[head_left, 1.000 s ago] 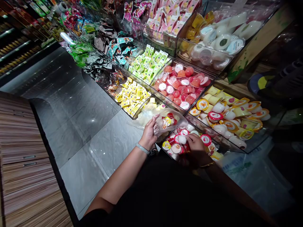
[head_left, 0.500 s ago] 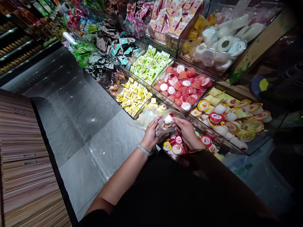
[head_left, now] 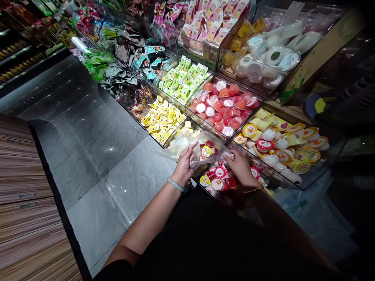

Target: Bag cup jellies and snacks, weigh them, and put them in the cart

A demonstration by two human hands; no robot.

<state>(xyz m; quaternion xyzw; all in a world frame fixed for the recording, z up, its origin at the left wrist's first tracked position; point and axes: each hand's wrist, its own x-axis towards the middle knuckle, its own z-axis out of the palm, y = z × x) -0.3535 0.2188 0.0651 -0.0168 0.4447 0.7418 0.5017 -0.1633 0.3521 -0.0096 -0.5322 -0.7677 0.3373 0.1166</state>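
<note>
My left hand [head_left: 184,163] grips the edge of a clear plastic bag [head_left: 175,149], its fingers closed on the film. Jelly cups [head_left: 206,151] with yellow and red lids show through the bag's film. On the other side my right hand [head_left: 240,168] pinches the bag's right edge between thumb and fingers, and the film is stretched between both hands. Just under the bag lies a bin of red-lidded jelly cups [head_left: 220,171], partly covered by my right hand and wrist.
Beyond the bag are bins of yellow packets [head_left: 164,117], green packets [head_left: 184,80] and red jelly cups [head_left: 224,105]. To the right is a bin of white and orange-lidded cups [head_left: 281,142]. Grey floor tiles [head_left: 117,175] and a wooden cabinet [head_left: 29,230] lie left.
The white cup that my right hand held over the bag is out of its fingers. That hand has moved right and now pinches the bag's edge, spreading the bag wider.
</note>
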